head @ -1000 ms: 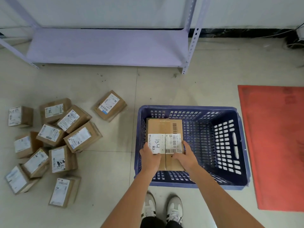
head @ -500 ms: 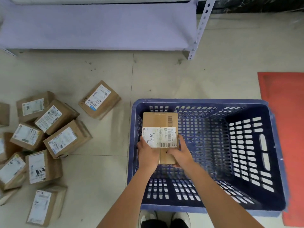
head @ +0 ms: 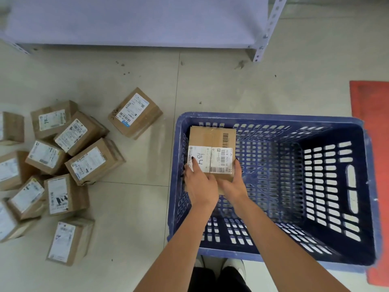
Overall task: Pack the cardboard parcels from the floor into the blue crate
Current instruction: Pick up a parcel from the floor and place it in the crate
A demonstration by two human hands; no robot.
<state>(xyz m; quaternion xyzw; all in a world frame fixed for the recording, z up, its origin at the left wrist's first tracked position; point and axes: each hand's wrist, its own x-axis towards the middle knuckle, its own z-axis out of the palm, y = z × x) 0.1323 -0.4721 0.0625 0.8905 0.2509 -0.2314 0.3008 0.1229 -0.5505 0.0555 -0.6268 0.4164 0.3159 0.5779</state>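
A cardboard parcel [head: 211,144] with a white label marked "A34" is inside the blue crate [head: 271,120], against its far left corner. My left hand [head: 199,182] grips the parcel's near left side and my right hand [head: 233,182] grips its near right side. The rest of the crate's inside holds nothing else that I can see. Several more labelled cardboard parcels [head: 90,161] lie in a loose heap on the floor to the left of the crate, and one parcel [head: 134,112] lies apart, nearer the crate.
A pale purple metal shelf [head: 134,20] stands low at the back, its right post [head: 266,32] near the crate's far side. A red mat [head: 372,114] lies on the floor to the right of the crate. My shoes [head: 219,264] are just before the crate.
Both hands have carried the parcel lower and further left into the crate, toward its far left corner. My head has come closer, so the crate looks bigger.
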